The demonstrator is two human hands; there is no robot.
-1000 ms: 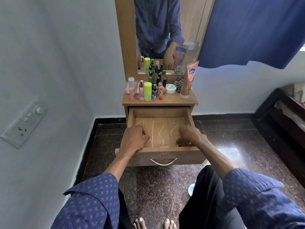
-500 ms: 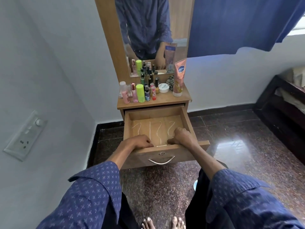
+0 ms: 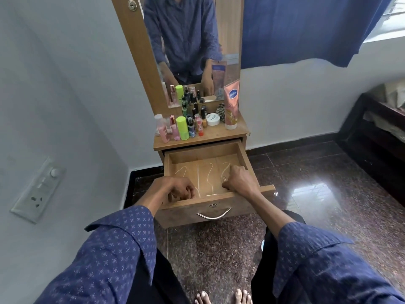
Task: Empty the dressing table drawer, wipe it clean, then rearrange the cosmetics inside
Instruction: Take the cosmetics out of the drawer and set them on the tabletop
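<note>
The wooden drawer of the dressing table is pulled out, with thin white wavy marks on its bare floor. My left hand is in the front left corner with its fingers curled down; I see nothing in it. My right hand is at the front right, fingers curled around what looks like a small clear item. The cosmetics stand on the tabletop: a pink bottle, a green bottle, several small bottles, a white jar and a tall pink tube.
A mirror rises behind the tabletop. The wall with a switch plate is close on the left. A blue curtain hangs at upper right and dark furniture stands at the right. My bare feet are on the glossy stone floor.
The view has tilted and moved back. My left hand has slid towards the drawer's front left corner and my right hand has lifted slightly at the front right.
</note>
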